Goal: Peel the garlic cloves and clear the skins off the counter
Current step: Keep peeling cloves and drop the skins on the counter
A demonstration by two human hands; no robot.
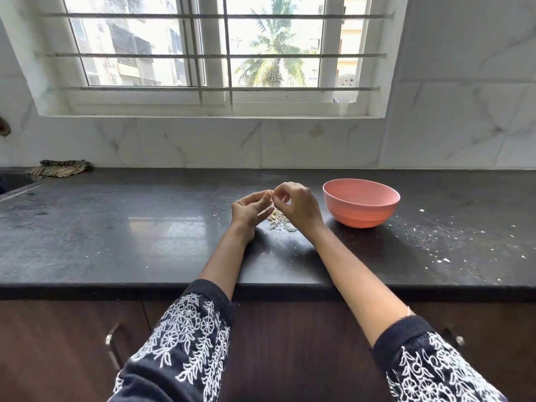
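My two hands meet above the dark counter (145, 227), just left of a pink bowl (361, 206). A small pale garlic clove (271, 194) is pinched between the fingertips of my left hand (251, 210) and my right hand (298, 207); most of it is hidden by the fingers. Under the hands a small heap of papery garlic skins (280, 221) lies on the counter. The bowl's inside cannot be seen from here.
White flecks of skin (435, 250) are scattered over the counter to the right of the bowl. A striped cloth (61, 169) lies at the back left by the tiled wall. A sink edge (17, 190) shows at far left. Cabinet handles (111, 340) sit below the counter edge.
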